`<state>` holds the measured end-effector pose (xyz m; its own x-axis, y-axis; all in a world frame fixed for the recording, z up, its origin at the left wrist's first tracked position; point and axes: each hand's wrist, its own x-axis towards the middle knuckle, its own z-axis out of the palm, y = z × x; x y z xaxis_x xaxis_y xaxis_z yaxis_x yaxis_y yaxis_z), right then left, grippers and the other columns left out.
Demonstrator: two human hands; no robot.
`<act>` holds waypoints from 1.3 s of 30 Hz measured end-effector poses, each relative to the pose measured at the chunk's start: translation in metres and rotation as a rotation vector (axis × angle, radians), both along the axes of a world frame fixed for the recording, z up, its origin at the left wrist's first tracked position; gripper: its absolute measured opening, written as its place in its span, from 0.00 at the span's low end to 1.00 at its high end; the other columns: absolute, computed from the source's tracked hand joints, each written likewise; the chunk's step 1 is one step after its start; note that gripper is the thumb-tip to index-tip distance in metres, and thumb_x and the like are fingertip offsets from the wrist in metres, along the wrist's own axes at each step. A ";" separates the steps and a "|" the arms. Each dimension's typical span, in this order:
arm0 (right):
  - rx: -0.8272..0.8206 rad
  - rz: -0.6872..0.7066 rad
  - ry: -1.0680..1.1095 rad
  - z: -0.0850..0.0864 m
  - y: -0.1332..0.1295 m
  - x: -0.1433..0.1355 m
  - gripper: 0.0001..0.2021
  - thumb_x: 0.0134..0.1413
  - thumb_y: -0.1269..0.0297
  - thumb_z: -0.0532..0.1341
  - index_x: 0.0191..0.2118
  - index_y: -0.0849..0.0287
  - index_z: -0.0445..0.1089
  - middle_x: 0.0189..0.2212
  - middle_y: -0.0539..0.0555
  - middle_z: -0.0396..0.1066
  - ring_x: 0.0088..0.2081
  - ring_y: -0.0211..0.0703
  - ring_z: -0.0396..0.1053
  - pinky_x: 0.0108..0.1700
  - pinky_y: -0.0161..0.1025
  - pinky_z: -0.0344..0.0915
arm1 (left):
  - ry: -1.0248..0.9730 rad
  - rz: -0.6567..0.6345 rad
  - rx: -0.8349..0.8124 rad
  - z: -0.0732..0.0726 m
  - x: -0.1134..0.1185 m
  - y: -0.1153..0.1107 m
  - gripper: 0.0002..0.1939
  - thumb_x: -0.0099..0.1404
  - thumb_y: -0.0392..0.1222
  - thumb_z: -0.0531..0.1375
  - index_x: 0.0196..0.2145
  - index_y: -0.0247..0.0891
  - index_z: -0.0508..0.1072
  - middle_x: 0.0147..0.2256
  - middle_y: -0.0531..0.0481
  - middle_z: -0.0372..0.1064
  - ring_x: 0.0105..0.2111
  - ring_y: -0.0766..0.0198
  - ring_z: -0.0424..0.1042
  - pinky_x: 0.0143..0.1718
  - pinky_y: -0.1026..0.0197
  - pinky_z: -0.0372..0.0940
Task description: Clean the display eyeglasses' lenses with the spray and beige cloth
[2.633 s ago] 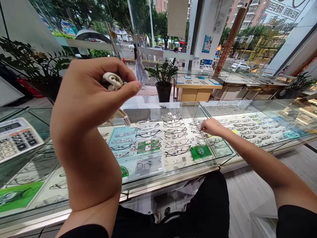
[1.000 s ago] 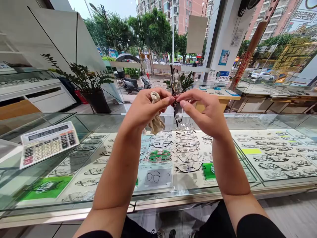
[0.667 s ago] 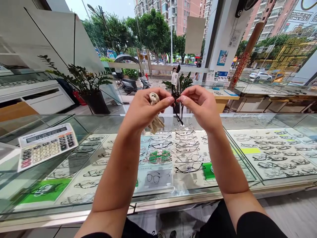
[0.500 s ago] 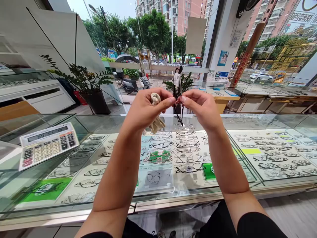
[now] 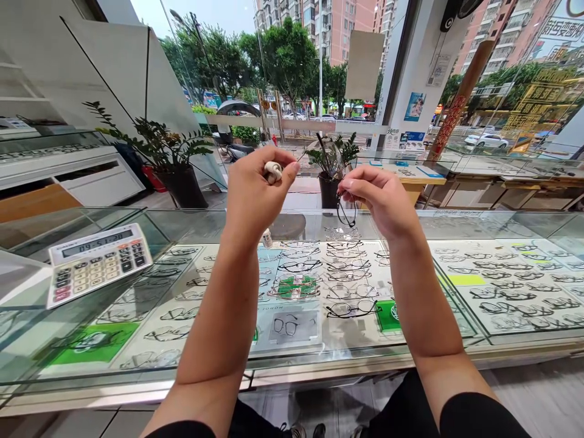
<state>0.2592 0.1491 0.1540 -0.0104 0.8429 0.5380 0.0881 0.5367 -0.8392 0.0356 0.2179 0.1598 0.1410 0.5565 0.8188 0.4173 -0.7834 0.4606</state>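
Note:
My left hand (image 5: pixel 255 191) is closed around a bunched beige cloth (image 5: pixel 272 171), which pokes out between thumb and fingers. A thin dark sliver shows by its fingertips, too small to make out. To the right, my right hand (image 5: pixel 383 198) pinches a pair of dark-framed eyeglasses (image 5: pixel 347 220) by one part of the frame. One rim hangs below the fingers, and blurred temples point up in front of a potted plant. Both hands are held above the glass display case (image 5: pixel 292 359), apart from each other.
Rows of eyeglasses (image 5: pixel 349 266) lie under the case's glass. A calculator (image 5: pixel 99 261) stands on the left of the counter. Beyond are a round stool (image 5: pixel 287 226), potted plants (image 5: pixel 176 164) and a window wall. Another counter (image 5: pixel 515 173) runs along the back right.
My hands have moved apart. The left hand has let go of the eyeglasses and shifted left with the cloth; the right hand has moved slightly right and lower, turning the eyeglasses.

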 end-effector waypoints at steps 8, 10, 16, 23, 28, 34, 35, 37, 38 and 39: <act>-0.066 0.039 0.031 -0.001 0.003 0.003 0.09 0.52 0.54 0.73 0.31 0.52 0.80 0.33 0.50 0.80 0.33 0.39 0.71 0.40 0.41 0.71 | -0.020 0.088 0.013 -0.006 -0.003 0.010 0.08 0.70 0.51 0.67 0.38 0.46 0.80 0.41 0.48 0.79 0.41 0.56 0.73 0.43 0.55 0.67; -0.083 0.052 0.036 -0.002 0.004 0.004 0.10 0.52 0.53 0.73 0.32 0.52 0.80 0.33 0.50 0.80 0.33 0.39 0.71 0.40 0.41 0.71 | -0.016 0.081 0.001 -0.008 -0.002 0.012 0.09 0.70 0.53 0.67 0.39 0.47 0.80 0.41 0.48 0.79 0.39 0.57 0.73 0.41 0.55 0.66; -0.125 0.118 0.070 -0.003 0.005 0.005 0.11 0.53 0.52 0.76 0.34 0.52 0.81 0.35 0.51 0.82 0.32 0.39 0.72 0.37 0.40 0.71 | -0.004 0.095 -0.038 -0.009 0.000 0.012 0.08 0.69 0.51 0.68 0.38 0.45 0.81 0.37 0.50 0.79 0.35 0.59 0.70 0.37 0.56 0.61; -0.201 0.154 0.059 -0.004 0.004 0.007 0.13 0.55 0.49 0.76 0.36 0.52 0.80 0.43 0.52 0.86 0.43 0.43 0.80 0.50 0.43 0.76 | -0.035 0.053 -0.028 -0.005 0.004 0.004 0.18 0.74 0.59 0.64 0.34 0.43 0.77 0.30 0.52 0.73 0.30 0.61 0.65 0.33 0.57 0.56; -0.207 0.232 0.059 -0.005 0.006 0.009 0.12 0.56 0.51 0.75 0.35 0.52 0.77 0.46 0.53 0.86 0.52 0.48 0.82 0.58 0.49 0.76 | -0.041 0.061 -0.021 -0.005 0.006 0.005 0.22 0.77 0.61 0.61 0.31 0.43 0.73 0.24 0.54 0.64 0.29 0.61 0.62 0.32 0.57 0.54; -0.197 0.262 0.104 -0.003 0.004 0.008 0.13 0.56 0.51 0.75 0.36 0.50 0.75 0.51 0.53 0.85 0.58 0.48 0.80 0.60 0.50 0.75 | -0.093 0.140 0.030 -0.004 0.003 0.003 0.16 0.76 0.54 0.61 0.33 0.44 0.75 0.31 0.52 0.73 0.34 0.60 0.69 0.37 0.56 0.62; -0.189 0.245 0.105 -0.002 0.004 0.007 0.14 0.56 0.50 0.75 0.36 0.50 0.74 0.53 0.53 0.85 0.59 0.49 0.80 0.60 0.50 0.76 | -0.111 0.160 0.044 -0.002 0.002 0.000 0.14 0.76 0.53 0.62 0.34 0.44 0.76 0.33 0.51 0.75 0.35 0.60 0.70 0.39 0.55 0.63; -0.156 0.200 0.084 -0.001 0.003 0.007 0.16 0.56 0.47 0.74 0.36 0.50 0.72 0.55 0.53 0.83 0.62 0.51 0.78 0.59 0.51 0.77 | -0.119 0.155 0.054 0.000 0.001 -0.007 0.12 0.75 0.51 0.62 0.34 0.45 0.76 0.35 0.51 0.76 0.36 0.60 0.71 0.40 0.56 0.65; -0.138 0.178 0.068 0.000 0.002 0.007 0.17 0.57 0.45 0.73 0.36 0.50 0.72 0.56 0.53 0.83 0.63 0.51 0.78 0.59 0.52 0.77 | -0.096 0.117 0.047 0.002 0.002 -0.011 0.11 0.74 0.50 0.63 0.35 0.45 0.76 0.35 0.52 0.76 0.35 0.60 0.71 0.39 0.56 0.65; -0.122 0.158 0.054 0.000 0.002 0.007 0.17 0.57 0.44 0.73 0.36 0.50 0.71 0.57 0.53 0.82 0.63 0.51 0.77 0.59 0.52 0.78 | -0.056 0.055 0.035 0.002 0.003 -0.015 0.09 0.73 0.49 0.64 0.36 0.45 0.77 0.35 0.52 0.77 0.34 0.61 0.71 0.38 0.56 0.65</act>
